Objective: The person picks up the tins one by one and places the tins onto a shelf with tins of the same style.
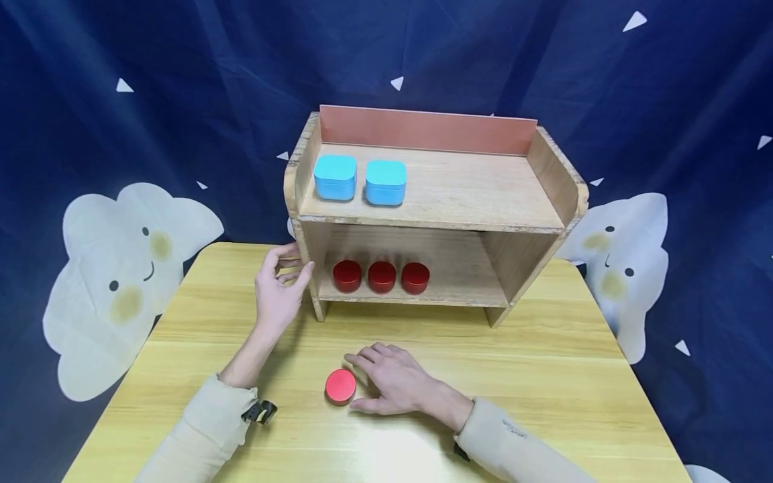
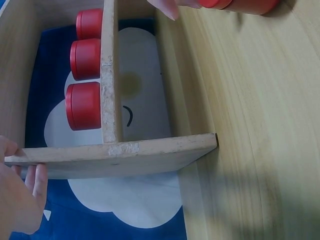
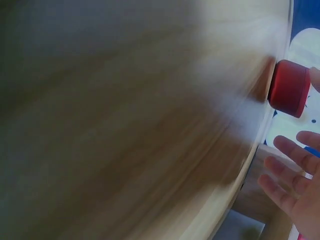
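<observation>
— Where was the red round tin [image 1: 341, 386]?
— On the table [image 1: 543, 376], just left of the right hand [image 1: 392, 386] (fingers spread, holding nothing).
— The left hand [image 1: 278, 292]?
— Gripped the wooden shelf [image 1: 435, 201] side panel.

Two boxes [image 1: 359, 179] atop shelf [image 1: 435, 201]; three tins [image 1: 382, 276] inside; one tin [image 1: 341, 386] before shelf.

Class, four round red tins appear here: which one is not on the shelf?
The round red tin on the yellow wooden table, beside the right hand; the others stand inside the shelf.
</observation>
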`<state>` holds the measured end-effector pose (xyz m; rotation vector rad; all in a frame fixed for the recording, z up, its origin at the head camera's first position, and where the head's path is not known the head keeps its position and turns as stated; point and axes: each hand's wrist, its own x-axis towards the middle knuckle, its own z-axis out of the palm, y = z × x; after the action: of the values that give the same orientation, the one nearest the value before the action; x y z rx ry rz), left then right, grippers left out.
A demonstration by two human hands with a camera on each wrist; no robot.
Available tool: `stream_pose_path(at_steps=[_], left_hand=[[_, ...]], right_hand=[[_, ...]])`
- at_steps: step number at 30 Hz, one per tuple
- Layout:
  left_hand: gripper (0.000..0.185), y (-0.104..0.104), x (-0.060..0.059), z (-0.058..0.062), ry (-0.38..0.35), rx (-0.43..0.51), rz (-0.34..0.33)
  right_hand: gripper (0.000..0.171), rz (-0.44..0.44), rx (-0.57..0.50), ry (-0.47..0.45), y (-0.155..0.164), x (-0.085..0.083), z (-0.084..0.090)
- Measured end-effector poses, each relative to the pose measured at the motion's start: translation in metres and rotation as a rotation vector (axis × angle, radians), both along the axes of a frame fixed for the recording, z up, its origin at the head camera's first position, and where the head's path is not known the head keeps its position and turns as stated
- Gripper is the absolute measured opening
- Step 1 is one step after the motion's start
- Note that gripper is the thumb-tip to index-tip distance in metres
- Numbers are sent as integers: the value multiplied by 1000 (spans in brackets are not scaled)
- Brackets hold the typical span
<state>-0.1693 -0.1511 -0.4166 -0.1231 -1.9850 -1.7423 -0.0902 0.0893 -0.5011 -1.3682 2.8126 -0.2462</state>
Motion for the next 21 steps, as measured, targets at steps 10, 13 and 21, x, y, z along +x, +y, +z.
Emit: stream_pose_path(at_steps=[10, 13, 21], left_hand=[[39, 0, 1, 1, -8, -3, -2], [39, 0, 1, 1, -8, 2, -1], [38, 0, 1, 0, -7, -10, -1]], right_hand=[[80, 27, -3, -9, -11, 0, -3], [79, 33, -9, -5, -13, 0, -4], [72, 42, 7, 15, -20, -1, -2]])
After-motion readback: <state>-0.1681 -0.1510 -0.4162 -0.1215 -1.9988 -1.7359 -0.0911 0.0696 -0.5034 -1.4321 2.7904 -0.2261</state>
